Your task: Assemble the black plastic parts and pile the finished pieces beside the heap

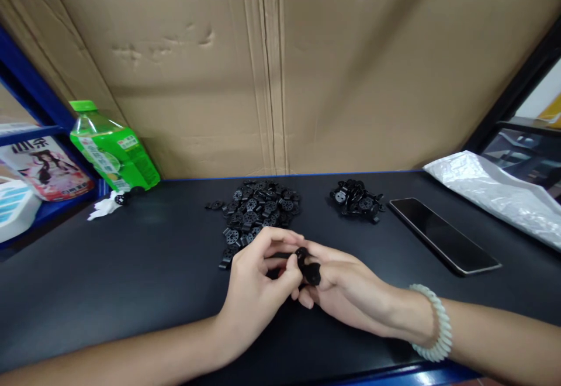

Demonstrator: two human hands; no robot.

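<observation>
Blk tabletop (131, 281) holds 2 parts piles (258, 207), phone (442, 235).

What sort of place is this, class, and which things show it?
Likely a workbench for handling small parts: a large pile of black parts and a smaller pile lie on it, with cardboard behind.

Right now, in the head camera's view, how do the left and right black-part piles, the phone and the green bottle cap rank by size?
1. Left pile, partly hidden by the left hand
2. Phone
3. Right pile
4. Green bottle cap
</observation>
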